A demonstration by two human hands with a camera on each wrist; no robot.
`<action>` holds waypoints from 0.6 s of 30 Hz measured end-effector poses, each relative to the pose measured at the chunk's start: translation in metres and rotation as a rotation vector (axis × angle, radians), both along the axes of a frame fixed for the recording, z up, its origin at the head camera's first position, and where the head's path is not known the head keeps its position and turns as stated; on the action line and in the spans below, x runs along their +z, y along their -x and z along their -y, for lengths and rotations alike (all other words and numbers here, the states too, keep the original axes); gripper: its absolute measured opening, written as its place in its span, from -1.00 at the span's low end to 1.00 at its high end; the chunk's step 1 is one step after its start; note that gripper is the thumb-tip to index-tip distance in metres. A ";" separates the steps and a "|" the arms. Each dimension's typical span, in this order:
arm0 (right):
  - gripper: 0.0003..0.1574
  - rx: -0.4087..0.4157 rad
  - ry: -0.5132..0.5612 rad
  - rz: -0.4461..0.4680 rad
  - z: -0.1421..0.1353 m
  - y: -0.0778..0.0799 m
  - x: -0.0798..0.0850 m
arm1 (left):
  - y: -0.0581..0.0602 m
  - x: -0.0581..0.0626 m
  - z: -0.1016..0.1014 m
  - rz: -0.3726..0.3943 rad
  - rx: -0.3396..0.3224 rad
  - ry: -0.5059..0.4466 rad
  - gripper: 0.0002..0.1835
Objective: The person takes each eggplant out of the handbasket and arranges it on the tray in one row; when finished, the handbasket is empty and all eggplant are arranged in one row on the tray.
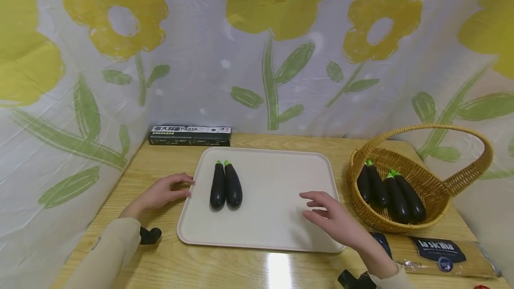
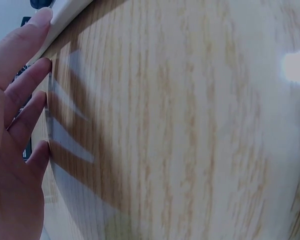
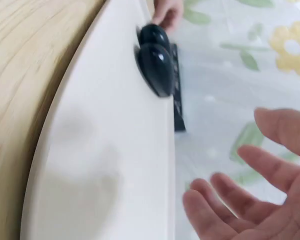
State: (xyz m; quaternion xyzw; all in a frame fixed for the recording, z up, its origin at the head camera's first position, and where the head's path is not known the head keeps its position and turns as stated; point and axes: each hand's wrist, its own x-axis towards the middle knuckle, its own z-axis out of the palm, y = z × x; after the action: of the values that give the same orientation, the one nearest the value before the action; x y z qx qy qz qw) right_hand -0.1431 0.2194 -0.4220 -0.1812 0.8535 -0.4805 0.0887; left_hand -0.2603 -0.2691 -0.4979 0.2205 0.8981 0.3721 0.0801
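Two dark eggplants [image 1: 225, 186] with green stem ends lie side by side on the left part of a white tray [image 1: 277, 231]. My left hand [image 1: 166, 192] is at the tray's left edge, fingers loosely bent and fingertips right at the rim. In the left wrist view, the left fingers [image 2: 27, 80] are spread over the wood, holding nothing. My right hand [image 1: 331, 217] hovers over the tray's right side with relaxed, parted fingers and holds nothing. The right wrist view shows its palm and fingers [image 3: 215, 210] beside the tray. Several more eggplants [image 1: 395, 195] lie in a wicker basket [image 1: 365, 215] on the right.
A dark pasta box [image 1: 189, 136] stands behind the tray at the back left. A pasta bag [image 1: 441, 255] lies in front of the basket. The basket's tall handle [image 1: 437, 127] arches above it. A flowered cloth [image 1: 192, 79] surrounds the wooden table [image 1: 225, 266].
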 end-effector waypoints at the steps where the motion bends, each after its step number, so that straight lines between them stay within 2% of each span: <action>1: -0.47 0.002 -0.006 0.004 -0.007 -0.003 0.002 | 0.000 0.000 0.000 0.001 0.001 0.001 -0.66; 5: -0.47 -0.042 -0.038 0.018 -0.036 -0.012 0.012 | 0.000 0.000 0.001 0.002 0.000 -0.001 -0.66; 10: -0.42 -0.189 -0.168 -0.008 -0.079 -0.013 0.027 | 0.000 -0.001 0.000 -0.013 -0.007 -0.004 -0.67; 14: -0.32 -0.298 -0.275 -0.025 -0.119 -0.007 0.037 | 0.000 -0.001 -0.001 -0.020 -0.010 -0.007 -0.66; 18: -0.23 -0.363 -0.304 -0.017 -0.156 0.008 0.039 | 0.000 0.000 -0.001 -0.011 -0.005 -0.006 -0.66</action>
State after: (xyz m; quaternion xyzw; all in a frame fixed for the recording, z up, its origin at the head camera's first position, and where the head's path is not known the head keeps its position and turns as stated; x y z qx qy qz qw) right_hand -0.1509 0.3753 -0.3826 -0.0135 0.9354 -0.3529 0.0201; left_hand -0.2601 -0.2678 -0.4974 0.2251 0.8967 0.3735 0.0754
